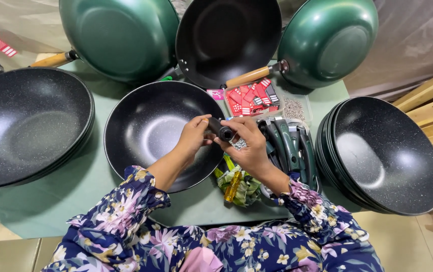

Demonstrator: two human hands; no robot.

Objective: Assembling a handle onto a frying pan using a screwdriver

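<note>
At frame centre, the left hand (193, 135) and right hand (249, 146) are both clamping fingers on one black handle (220, 129) above one speckled wok (151, 126), three upturned woks (120, 35) lining the top edge.

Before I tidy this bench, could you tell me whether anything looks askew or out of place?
Nothing looks spilled or damaged. The only oddity: the finished pans at the back, like the green pan, lean tilted on their sides rather than lying flat.
</note>
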